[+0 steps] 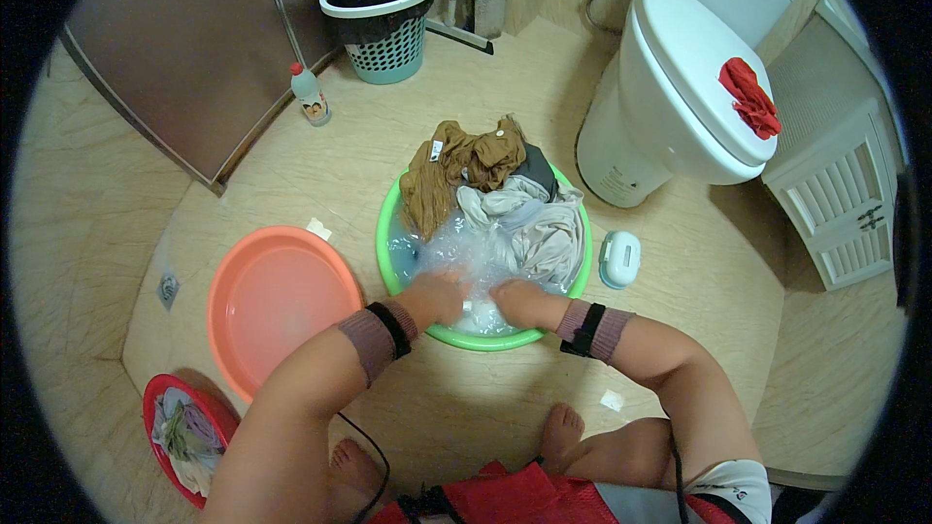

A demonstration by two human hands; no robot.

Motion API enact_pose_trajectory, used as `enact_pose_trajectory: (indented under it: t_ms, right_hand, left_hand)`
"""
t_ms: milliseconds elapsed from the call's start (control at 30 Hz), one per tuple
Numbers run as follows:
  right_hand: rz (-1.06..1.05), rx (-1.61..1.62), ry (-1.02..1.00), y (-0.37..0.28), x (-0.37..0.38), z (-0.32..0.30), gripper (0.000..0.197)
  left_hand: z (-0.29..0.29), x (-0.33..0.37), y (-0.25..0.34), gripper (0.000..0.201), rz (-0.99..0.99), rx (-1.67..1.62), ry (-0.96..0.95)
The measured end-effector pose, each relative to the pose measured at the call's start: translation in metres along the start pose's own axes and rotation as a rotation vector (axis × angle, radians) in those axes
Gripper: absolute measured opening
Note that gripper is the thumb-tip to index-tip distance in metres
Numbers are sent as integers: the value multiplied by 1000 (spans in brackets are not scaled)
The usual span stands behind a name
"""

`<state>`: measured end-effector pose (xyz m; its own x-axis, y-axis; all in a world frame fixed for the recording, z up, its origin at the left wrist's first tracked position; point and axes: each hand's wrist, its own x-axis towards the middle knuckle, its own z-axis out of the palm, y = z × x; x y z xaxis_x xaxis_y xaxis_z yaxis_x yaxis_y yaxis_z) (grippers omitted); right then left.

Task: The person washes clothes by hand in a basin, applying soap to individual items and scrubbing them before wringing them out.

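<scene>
Working bare left hand [441,295] and bare right hand [519,303] down in foamy, splashing water [456,241] at the near side of a round bright-green plastic basin [505,341]. Cannot tell how far either is open or closed, nor whether gripping any cloth, with fingers lost under suds and blur. Wearing ribbed mauve cuffs [612,333] with black straps on both forearms.

Heaped in the far half of the same basin, just beyond the hands: a brown garment [425,184] with a white tag, partly over the rim; beside it, a dark grey cloth [537,171] and crumpled pale grey fabric [549,236].

To the left, a round orange plastic basin [214,306] with cloudy water; nearer, a red plastic tub [217,413] of mixed clothes [184,435].

On the cream, veined floor [680,301], near the green rim, a white-and-blue oval plastic box [619,260]. Farther off, a clear bottle [310,97] with red cap, a turquoise perforated bin [388,60] lined in black, and a white toilet [670,78] with a red cloth [749,97] on its closed lid. At right, a white louvred cabinet [843,189].
</scene>
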<state>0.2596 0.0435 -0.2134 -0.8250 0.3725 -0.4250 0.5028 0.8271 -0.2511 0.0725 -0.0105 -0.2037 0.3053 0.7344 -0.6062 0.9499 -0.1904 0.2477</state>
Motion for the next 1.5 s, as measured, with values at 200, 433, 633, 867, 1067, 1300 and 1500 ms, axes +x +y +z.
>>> enact_pose_trajectory:
  t_ms: [200,433,633,867,1067,1300,1500]
  right_hand:
    - [31,-80,-205,7,7,-1,23]
    - [218,1031,333,17,-33,-29,14]
    - [157,1527,691,2,-74,-122,6]
    - [-19,1607,757,-21,-58,-120,10]
    - [-122,1179,703,-28,-54,-123,28]
    - [-354,1249,484,-15,-51,-115,83]
    - [-386,1444,608,-35,-51,-151,41]
  left_hand:
    - [3,27,-3,39,-49,147,-184]
    - [-2,7,-52,32,332,-861,191]
    - [-81,-60,-69,33,413,-1887,325]
    - [-91,-50,8,74,511,-1309,556]
    - [-74,-42,34,49,304,-1412,669]
    - [-170,-106,75,32,620,-1913,656]
    - [-230,-138,66,29,736,-2072,666]
